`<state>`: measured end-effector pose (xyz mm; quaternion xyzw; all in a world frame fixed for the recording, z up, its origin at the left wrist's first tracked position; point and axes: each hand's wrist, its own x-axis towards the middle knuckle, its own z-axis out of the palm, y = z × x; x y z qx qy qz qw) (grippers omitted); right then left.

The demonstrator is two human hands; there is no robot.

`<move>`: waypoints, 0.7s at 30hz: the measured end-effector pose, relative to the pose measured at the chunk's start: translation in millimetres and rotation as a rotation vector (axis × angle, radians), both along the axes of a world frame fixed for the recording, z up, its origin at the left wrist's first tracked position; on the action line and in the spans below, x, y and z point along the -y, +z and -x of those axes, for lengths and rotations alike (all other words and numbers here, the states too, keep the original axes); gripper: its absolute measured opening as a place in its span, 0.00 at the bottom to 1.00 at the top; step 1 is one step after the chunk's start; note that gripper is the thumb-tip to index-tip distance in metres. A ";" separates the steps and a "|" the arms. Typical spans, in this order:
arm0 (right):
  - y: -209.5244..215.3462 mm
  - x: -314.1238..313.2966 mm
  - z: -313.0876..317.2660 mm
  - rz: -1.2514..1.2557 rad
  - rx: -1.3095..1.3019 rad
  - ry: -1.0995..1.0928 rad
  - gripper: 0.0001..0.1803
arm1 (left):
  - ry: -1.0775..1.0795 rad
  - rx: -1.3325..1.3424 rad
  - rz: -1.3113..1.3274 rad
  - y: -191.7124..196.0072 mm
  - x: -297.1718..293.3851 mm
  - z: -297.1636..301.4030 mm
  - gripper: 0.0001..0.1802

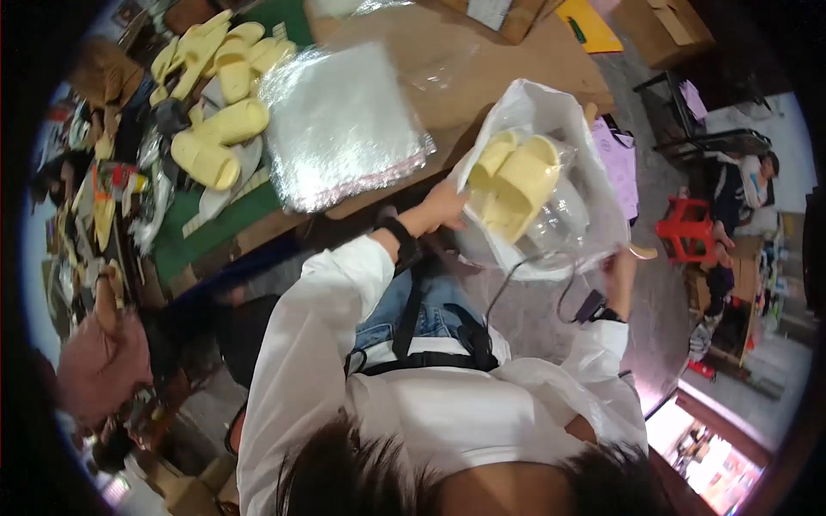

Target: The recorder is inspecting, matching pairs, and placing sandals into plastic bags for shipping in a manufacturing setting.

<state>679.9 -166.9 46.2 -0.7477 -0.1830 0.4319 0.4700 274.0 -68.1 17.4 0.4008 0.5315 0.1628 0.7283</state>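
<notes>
A white plastic bag (602, 202) hangs open in front of me, beside the table's right end. Inside it lie pale yellow slide sandals (527, 182) and some clear plastic wrapping (564, 215). My left hand (446, 206) is closed on the bag's left rim. On the lower right side of the bag, my right hand (621, 265) grips its edge; part of those fingers is hidden behind the plastic. A dark cord with a small black piece (590, 306) dangles near my right wrist.
A stack of clear plastic sleeves (340, 120) lies on the table (465, 77), right of several loose yellow sandals (228, 120). A red stool (686, 230) and a seated person (747, 193) are at the right. Another person in pink (107, 361) sits at the left.
</notes>
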 end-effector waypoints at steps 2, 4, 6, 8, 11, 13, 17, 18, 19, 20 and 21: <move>-2.3 -12.1 -25.7 -0.206 -0.186 -0.099 0.10 | 0.083 0.105 0.048 10.5 1.0 3.4 0.22; -7.6 -23.2 -27.8 -0.193 -0.239 -0.322 0.10 | 0.167 0.302 0.049 21.0 10.5 9.4 0.20; -13.8 -23.6 -17.2 -0.215 -0.227 -0.318 0.11 | 0.153 0.260 0.036 20.1 23.7 11.9 0.20; -22.0 -14.6 -5.5 -0.246 -0.226 -0.315 0.11 | 0.089 0.201 0.036 19.1 41.9 25.7 0.18; -31.4 2.4 -9.0 -0.212 -0.203 -0.353 0.14 | 0.000 0.039 0.119 -7.3 69.1 55.3 0.19; -29.7 10.5 2.1 -0.166 -0.124 -0.427 0.15 | 0.059 -0.114 0.109 -15.4 91.3 87.9 0.22; -37.3 19.0 10.9 -0.195 -0.127 -0.413 0.16 | 0.249 -0.170 0.123 -23.9 117.4 178.3 0.26; -49.4 22.8 2.5 -0.213 -0.131 -0.355 0.16 | 0.273 -0.181 0.133 -22.6 119.3 201.4 0.26; -60.8 25.0 2.9 -0.227 -0.137 -0.295 0.15 | 0.299 -0.195 0.145 -24.0 122.4 226.1 0.26; -66.7 20.5 17.8 -0.306 -0.163 -0.215 0.13 | 0.345 -0.205 0.150 -36.2 129.5 256.2 0.24; -83.1 30.3 -6.5 -0.380 0.131 -0.040 0.11 | 0.294 -0.210 0.156 -37.6 121.9 273.3 0.23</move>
